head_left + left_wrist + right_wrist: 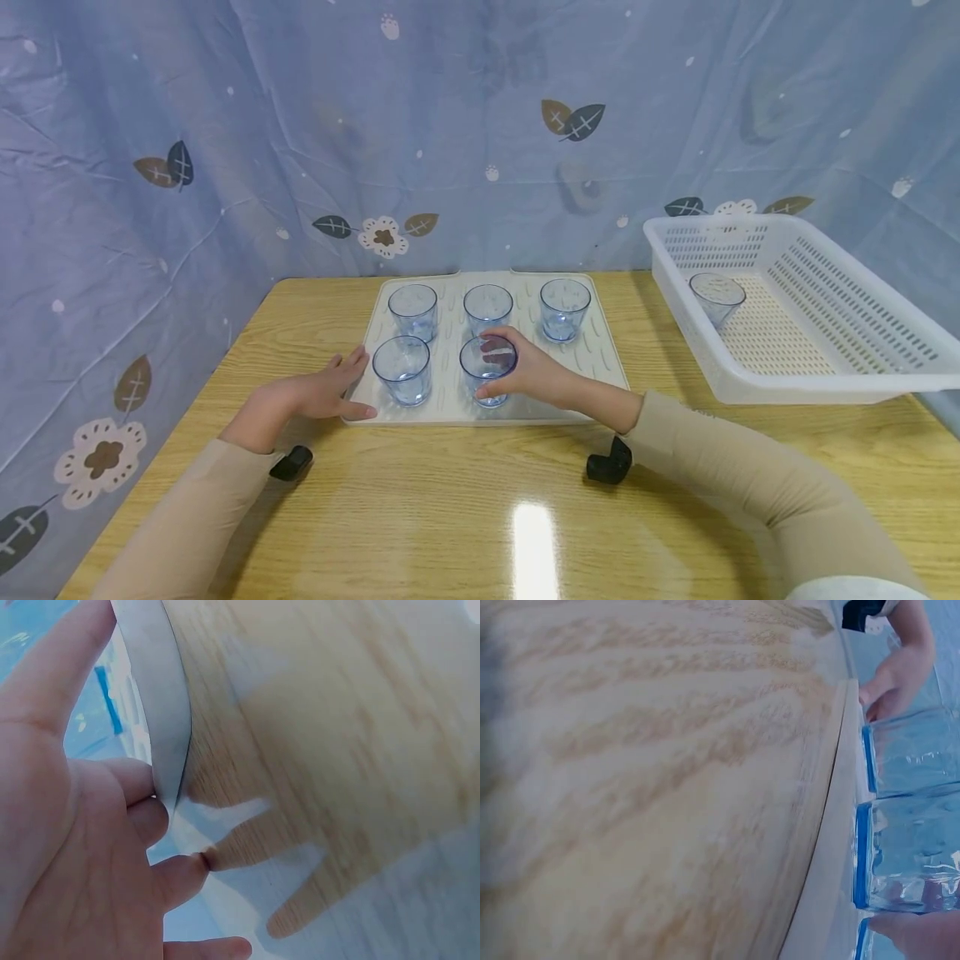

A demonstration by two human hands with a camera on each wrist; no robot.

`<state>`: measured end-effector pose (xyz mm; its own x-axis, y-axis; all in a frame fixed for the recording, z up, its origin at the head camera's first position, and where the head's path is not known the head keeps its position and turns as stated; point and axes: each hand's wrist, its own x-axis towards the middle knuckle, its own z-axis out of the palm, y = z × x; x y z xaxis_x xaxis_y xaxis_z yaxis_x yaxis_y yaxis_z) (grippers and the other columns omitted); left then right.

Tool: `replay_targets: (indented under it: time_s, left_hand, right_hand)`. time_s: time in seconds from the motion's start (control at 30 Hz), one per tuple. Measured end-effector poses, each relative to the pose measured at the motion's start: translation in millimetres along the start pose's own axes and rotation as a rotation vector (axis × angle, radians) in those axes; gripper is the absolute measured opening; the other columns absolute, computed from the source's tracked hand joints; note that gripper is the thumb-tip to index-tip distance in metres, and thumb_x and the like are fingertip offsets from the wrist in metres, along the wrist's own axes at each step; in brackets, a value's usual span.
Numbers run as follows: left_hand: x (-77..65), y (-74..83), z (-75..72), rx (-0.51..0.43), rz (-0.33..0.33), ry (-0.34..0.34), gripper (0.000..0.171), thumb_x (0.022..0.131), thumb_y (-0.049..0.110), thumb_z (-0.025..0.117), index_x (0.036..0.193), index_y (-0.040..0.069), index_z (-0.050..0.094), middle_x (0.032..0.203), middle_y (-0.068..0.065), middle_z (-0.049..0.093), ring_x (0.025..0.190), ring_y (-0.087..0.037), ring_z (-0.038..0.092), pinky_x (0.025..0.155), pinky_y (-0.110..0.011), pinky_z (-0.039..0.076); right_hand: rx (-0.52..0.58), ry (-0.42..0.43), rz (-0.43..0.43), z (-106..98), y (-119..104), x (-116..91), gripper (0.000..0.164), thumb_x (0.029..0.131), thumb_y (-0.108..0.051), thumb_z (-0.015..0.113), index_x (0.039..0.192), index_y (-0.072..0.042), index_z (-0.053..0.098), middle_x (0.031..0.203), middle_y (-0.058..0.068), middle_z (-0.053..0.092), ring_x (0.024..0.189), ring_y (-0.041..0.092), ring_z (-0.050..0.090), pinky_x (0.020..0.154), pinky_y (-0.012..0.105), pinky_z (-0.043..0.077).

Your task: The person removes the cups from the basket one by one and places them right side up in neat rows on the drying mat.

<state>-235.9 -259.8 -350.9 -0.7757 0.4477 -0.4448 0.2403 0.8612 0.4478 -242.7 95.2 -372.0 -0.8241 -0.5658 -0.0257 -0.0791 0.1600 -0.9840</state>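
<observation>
My right hand (536,371) grips a clear bluish glass (471,360) at the middle of the front row on a white ridged mat (457,408). Thumb and fingers lie around its sides; the fingers show through it. To its left on the mat stands another glass (408,387). My left hand (318,394) rests at the mat's left edge, fingers extended and touching no glass. In the left wrist view its thumb and fingers spread beside the mat's rim (161,690). Three similar glasses make the back row: left (414,315), middle (487,307) and right (564,312).
At the right stands a white perforated plastic basket (750,383) with one glass (718,296) inside, near its left wall. Beneath everything is a wood-grain table (420,500). A blue patterned curtain (480,108) hangs behind and at the left.
</observation>
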Motion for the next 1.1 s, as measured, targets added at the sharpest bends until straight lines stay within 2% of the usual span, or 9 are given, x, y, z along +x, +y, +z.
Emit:
replay_targets:
  time_s: [0.13,0.33,0.6,0.77,0.9,0.97,1.1]
  left_hand:
    - [0.5,-1.1,0.1,-0.005,-0.001,-0.001,0.112,0.097,0.048,0.069,0.158,-0.013,-0.003,0.164,-0.033,-0.014,0.146,-0.059,-0.015,0.114,-0.072,0.004]
    - [2.0,-3.6,1.6,0.003,-0.01,-0.004,0.114,0.097,0.052,0.067,0.158,-0.012,-0.004,0.165,-0.03,-0.015,0.147,-0.056,-0.016,0.116,-0.07,0.003]
    - [1.3,-1.7,0.8,-0.017,-0.009,-0.001,0.111,0.098,0.048,0.068,0.158,-0.012,-0.003,0.165,-0.031,-0.014,0.147,-0.057,-0.016,0.115,-0.071,0.004]
    - [4.5,-6.6,1.4,0.004,-0.014,-0.007,0.113,0.097,0.052,0.067,0.159,-0.01,-0.004,0.166,-0.029,-0.015,0.147,-0.055,-0.017,0.115,-0.07,0.004]
    - [2.5,-2.4,-0.3,-0.005,-0.005,-0.007,0.112,0.098,0.05,0.067,0.159,-0.011,-0.004,0.165,-0.03,-0.016,0.147,-0.056,-0.017,0.115,-0.07,0.003]
    - [3.3,-4.4,-0.1,-0.01,0.002,-0.007,0.115,0.097,0.054,0.067,0.159,-0.011,-0.004,0.165,-0.03,-0.016,0.146,-0.056,-0.018,0.115,-0.071,0.002]
    - [5.1,-9.6,1.8,0.017,0.003,-0.013,0.116,0.096,0.06,0.064,0.16,-0.008,-0.005,0.166,-0.027,-0.017,0.148,-0.054,-0.018,0.116,-0.069,0.003]
  right_hand:
    - [0.013,0.017,-0.008,1,0,0,0.086,0.084,0.0,0.084,0.154,-0.003,0.034,0.151,0.022,0.044,0.141,0.034,0.043,0.105,0.039,0.048]
    - [0.022,-0.003,-0.018,2,2,1,0.088,0.084,0.0,0.084,0.155,-0.003,0.032,0.152,0.023,0.042,0.144,0.035,0.04,0.109,0.041,0.044]
    - [-0.025,-0.025,-0.026,0,4,3,0.09,0.085,-0.005,0.085,0.157,-0.005,0.03,0.15,0.021,0.045,0.14,0.035,0.044,0.108,0.042,0.045]
    - [-0.057,-0.042,-0.048,-5,1,1,0.094,0.086,-0.007,0.085,0.16,-0.006,0.027,0.152,0.02,0.042,0.14,0.036,0.042,0.106,0.043,0.046]
    - [-0.055,-0.04,-0.062,-12,-2,-3,0.095,0.086,-0.003,0.084,0.161,-0.007,0.026,0.155,0.018,0.039,0.142,0.035,0.041,0.112,0.046,0.038]
    - [-0.056,-0.03,-0.066,-15,-4,-6,0.094,0.085,-0.003,0.084,0.16,-0.009,0.028,0.154,0.017,0.038,0.143,0.034,0.04,0.117,0.047,0.032]
    - [-0.055,-0.021,-0.085,-23,-7,-12,0.092,0.086,-0.004,0.084,0.159,-0.01,0.029,0.154,0.017,0.037,0.147,0.033,0.036,0.121,0.043,0.025]
